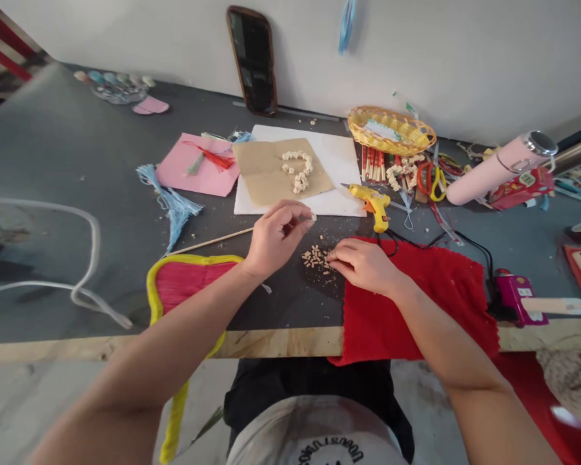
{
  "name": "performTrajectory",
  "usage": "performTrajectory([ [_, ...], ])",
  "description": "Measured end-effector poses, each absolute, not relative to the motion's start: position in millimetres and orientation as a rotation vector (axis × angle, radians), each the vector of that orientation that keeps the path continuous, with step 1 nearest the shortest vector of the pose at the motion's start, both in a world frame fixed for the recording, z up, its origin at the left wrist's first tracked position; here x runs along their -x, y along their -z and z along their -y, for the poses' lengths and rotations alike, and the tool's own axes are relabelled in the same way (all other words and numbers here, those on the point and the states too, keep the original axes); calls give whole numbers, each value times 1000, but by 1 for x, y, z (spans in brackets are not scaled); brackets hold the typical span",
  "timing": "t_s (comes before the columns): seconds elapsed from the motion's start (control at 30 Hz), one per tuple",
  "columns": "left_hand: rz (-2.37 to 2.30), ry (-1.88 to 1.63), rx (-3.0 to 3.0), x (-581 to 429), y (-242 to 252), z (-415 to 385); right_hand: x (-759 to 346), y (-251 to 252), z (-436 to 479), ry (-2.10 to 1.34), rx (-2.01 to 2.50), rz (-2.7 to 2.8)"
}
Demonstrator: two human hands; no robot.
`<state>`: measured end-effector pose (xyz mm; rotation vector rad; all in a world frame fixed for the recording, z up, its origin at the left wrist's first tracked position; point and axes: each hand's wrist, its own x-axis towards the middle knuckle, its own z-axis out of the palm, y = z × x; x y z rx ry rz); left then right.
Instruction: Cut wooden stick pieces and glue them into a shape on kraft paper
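Observation:
My left hand [277, 236] hovers over the dark table with its fingertips pinched on a small pale wooden piece near the white board's front edge. My right hand [363, 263] rests on the table and the red cloth [416, 303], fingers pinched at a little heap of small wooden pieces [314, 257]. Beyond them a brown paper sheet [278, 171] lies on a white board [339, 161], and on the paper more pale pieces [297, 171] form a curved hook shape.
A yellow glue gun [374, 204] lies right of the board, its black cord running to a pink power strip [513, 290]. Also here: a yellow basket [390, 129], red sticks, scissors, a pink cylinder [494, 171], pink paper with a tassel [198, 165], a blue tassel [172, 200], a thin stick [213, 241], a yellow-edged red cloth [184, 281].

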<state>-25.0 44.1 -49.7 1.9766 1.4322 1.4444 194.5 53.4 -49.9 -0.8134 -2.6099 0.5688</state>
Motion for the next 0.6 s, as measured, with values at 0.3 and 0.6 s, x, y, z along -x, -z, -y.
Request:
performTrajectory([
  [0.3,-1402,-1442,-2017,24,49,-44,-191,50,-49,-488,886,2762],
  [0.6,-1377,-1410,-2120,23,50,-42,-187,48,-48,-752,986,2284],
])
